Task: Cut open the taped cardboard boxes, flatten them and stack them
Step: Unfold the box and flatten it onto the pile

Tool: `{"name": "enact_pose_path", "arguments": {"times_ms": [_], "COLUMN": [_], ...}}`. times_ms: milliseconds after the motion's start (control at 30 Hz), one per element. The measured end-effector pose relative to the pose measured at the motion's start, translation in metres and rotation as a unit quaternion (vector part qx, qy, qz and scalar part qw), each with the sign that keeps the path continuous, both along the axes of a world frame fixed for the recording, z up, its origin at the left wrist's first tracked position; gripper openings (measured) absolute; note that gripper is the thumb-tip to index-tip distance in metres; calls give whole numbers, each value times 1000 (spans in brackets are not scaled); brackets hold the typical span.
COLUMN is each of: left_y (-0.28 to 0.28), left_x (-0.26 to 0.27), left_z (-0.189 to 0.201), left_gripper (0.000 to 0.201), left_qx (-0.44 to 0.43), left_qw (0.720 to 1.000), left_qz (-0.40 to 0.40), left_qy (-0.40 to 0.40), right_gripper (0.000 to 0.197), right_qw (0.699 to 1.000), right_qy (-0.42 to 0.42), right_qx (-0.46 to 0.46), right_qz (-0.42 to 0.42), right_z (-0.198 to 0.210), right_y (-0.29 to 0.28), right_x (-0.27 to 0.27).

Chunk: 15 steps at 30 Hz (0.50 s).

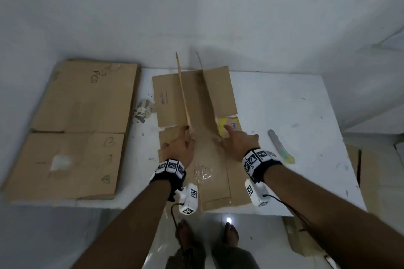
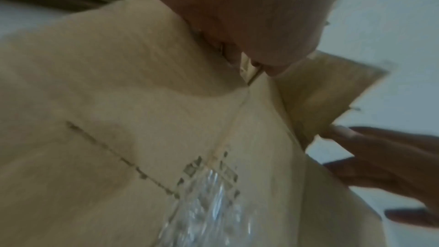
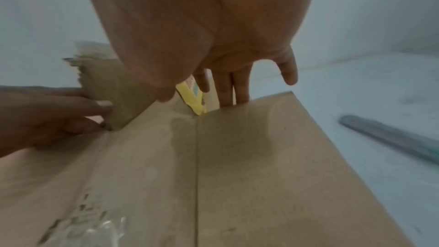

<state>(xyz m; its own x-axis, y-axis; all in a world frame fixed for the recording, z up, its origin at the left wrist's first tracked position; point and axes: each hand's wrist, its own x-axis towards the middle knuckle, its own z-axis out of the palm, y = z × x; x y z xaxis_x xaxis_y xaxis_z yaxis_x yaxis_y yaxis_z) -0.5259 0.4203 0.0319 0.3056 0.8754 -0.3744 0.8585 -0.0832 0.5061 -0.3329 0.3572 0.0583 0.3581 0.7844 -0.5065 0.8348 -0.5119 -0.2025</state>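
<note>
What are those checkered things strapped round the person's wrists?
No sleeves. The left strap and right strap are black, ringed with white tiles bearing black pixel markers. Below each hangs a white marked box, trailing a thin black cable.

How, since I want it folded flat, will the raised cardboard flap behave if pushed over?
Probably stiff: the raised flap stands with a straight edge though the left hand holds only its base. Likely light: one thin sheet. It should hinge at its crease, since the right hand presses the flattened box.
</note>
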Motion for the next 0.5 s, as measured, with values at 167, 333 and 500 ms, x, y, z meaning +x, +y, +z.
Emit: {"name": "enact_pose_path", "arguments": {"times_ms": [167,333,500], "left_y": [-13,-11,58], "left_x": [-18,-39,0], "left_z": [-45,-50,-49], "left_gripper": [52,86,87], "left_qx": [-21,-4,107], "left_qw": [990,948,993], "left_qz": [121,304,-8], "left_qy": [62,92,41], "right_gripper": [43,69,78], "right_qw": [994,917,988], "right_qy": [15,36,4], "right_qx": [6,144,153], "right_qz": [-113,-370,-23], "right_z": [-58,-61,-54], "right_y": [-35,-49,12], "right_x": [13,24,31]}}
